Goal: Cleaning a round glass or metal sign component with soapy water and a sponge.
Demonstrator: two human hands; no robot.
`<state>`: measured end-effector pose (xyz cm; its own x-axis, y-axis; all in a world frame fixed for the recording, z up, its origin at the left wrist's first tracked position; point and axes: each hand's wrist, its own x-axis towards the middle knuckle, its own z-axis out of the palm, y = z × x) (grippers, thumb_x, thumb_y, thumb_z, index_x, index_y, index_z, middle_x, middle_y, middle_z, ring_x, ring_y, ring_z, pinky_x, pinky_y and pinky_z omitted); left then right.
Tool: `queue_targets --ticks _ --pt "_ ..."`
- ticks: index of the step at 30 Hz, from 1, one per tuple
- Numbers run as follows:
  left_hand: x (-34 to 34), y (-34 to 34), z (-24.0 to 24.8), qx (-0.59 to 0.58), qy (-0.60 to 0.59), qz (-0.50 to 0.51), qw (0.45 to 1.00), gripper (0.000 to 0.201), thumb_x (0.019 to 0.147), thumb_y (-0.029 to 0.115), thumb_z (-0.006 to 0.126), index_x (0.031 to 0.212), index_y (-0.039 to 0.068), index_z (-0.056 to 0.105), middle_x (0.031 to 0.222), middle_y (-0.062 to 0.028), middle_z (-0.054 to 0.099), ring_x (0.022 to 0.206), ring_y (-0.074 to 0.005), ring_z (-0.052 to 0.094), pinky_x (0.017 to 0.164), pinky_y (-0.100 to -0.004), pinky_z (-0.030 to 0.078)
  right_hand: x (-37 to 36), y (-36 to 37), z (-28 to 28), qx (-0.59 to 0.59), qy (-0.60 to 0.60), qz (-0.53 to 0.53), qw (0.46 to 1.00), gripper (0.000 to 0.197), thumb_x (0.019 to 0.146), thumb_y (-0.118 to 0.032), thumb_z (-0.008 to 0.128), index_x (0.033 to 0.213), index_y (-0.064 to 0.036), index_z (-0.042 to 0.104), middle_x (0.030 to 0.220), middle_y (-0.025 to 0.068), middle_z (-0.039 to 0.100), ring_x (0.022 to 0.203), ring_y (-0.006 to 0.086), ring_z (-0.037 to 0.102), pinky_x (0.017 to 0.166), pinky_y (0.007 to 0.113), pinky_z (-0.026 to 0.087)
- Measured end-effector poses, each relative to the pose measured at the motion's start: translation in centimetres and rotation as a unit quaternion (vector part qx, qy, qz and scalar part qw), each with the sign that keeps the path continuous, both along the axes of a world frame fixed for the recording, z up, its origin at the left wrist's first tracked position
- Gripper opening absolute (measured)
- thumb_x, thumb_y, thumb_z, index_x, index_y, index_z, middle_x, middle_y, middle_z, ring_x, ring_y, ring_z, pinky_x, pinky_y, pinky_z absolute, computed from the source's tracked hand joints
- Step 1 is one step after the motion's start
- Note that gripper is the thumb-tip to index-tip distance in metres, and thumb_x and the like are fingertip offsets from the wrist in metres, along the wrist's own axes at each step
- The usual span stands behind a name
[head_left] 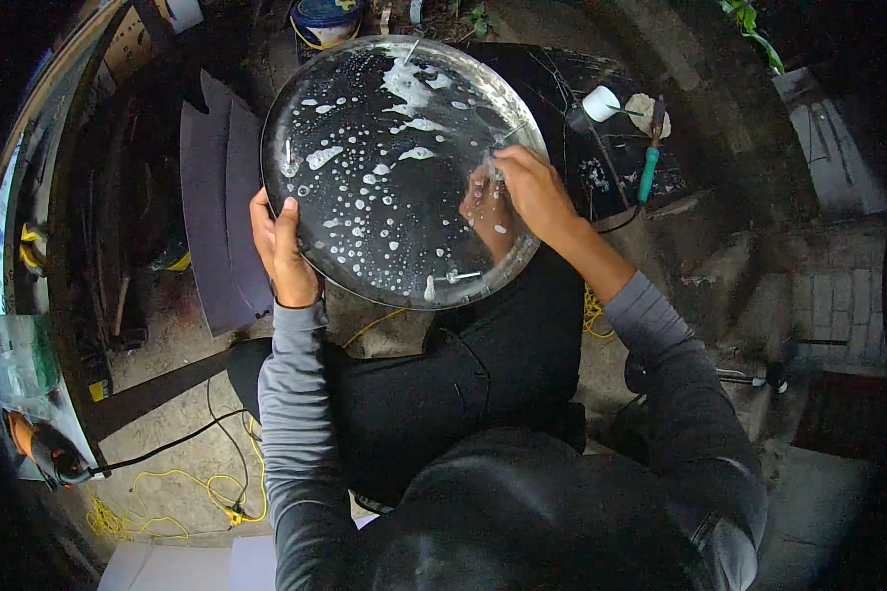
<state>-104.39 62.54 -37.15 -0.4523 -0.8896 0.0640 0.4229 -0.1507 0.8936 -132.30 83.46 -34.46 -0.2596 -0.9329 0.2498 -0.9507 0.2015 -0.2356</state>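
A round, dark, shiny metal disc with a silvery rim is held up above my lap, its surface dotted with white drops and smears. Thin metal bolts stick out near its edge, among them a lower bolt. My left hand grips the disc's left rim, thumb on top and fingers underneath. At the right side, my right hand has its fingers pinched together by another bolt; what lies between the fingertips is too small to make out. The hand's reflection shows in the disc.
Right of the disc, a soldering iron with a teal handle rests by a beige lump and a white spool on a dark board. A bucket stands behind. Yellow cord and an orange-black power tool are at lower left.
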Motion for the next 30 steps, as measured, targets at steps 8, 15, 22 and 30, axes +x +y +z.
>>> queue_targets --ticks 8,15,22,30 --pt "0.2 -0.3 -0.5 -0.013 -0.005 0.006 1.000 0.039 0.096 0.017 0.059 0.128 -0.002 0.047 0.115 -0.0098 0.059 0.103 -0.0143 0.055 0.095 -0.0279 0.042 -0.8 -4.7 2.0 0.121 0.314 -0.007 0.942 0.011 0.080 -0.013 0.061 0.085 -0.0043 0.066 0.088 0.0081 0.063 0.096 0.0264 0.056 0.083 0.039 0.043" --pt "-0.2 0.2 -0.4 0.050 0.024 0.021 0.998 0.038 0.096 0.015 0.058 0.127 -0.004 0.047 0.120 -0.0114 0.058 0.109 -0.0149 0.053 0.099 -0.0292 0.039 -1.2 -1.6 3.1 0.059 0.252 0.072 0.963 0.008 0.075 -0.011 0.063 0.081 -0.0052 0.064 0.084 0.0082 0.061 0.095 0.0277 0.056 0.083 0.042 0.044" --pt "0.1 0.1 -0.1 0.036 0.016 0.014 0.999 0.040 0.096 0.017 0.061 0.127 -0.004 0.048 0.116 -0.0101 0.059 0.104 -0.0146 0.056 0.096 -0.0283 0.042 -4.4 0.2 3.8 -0.061 0.091 -0.147 0.983 0.024 0.083 -0.009 0.071 0.105 -0.0005 0.070 0.099 0.0160 0.072 0.089 0.0323 0.065 0.078 0.041 0.051" --pt "0.4 -0.4 -0.2 0.040 0.008 0.005 0.999 0.035 0.096 0.013 0.060 0.125 -0.004 0.050 0.116 -0.0098 0.059 0.104 -0.0135 0.054 0.097 -0.0277 0.041 -3.9 -3.9 0.9 -0.013 -0.161 -0.220 0.962 0.027 0.079 -0.009 0.079 0.104 -0.0008 0.072 0.076 0.0086 0.071 0.064 0.0123 0.063 0.059 0.032 0.049"
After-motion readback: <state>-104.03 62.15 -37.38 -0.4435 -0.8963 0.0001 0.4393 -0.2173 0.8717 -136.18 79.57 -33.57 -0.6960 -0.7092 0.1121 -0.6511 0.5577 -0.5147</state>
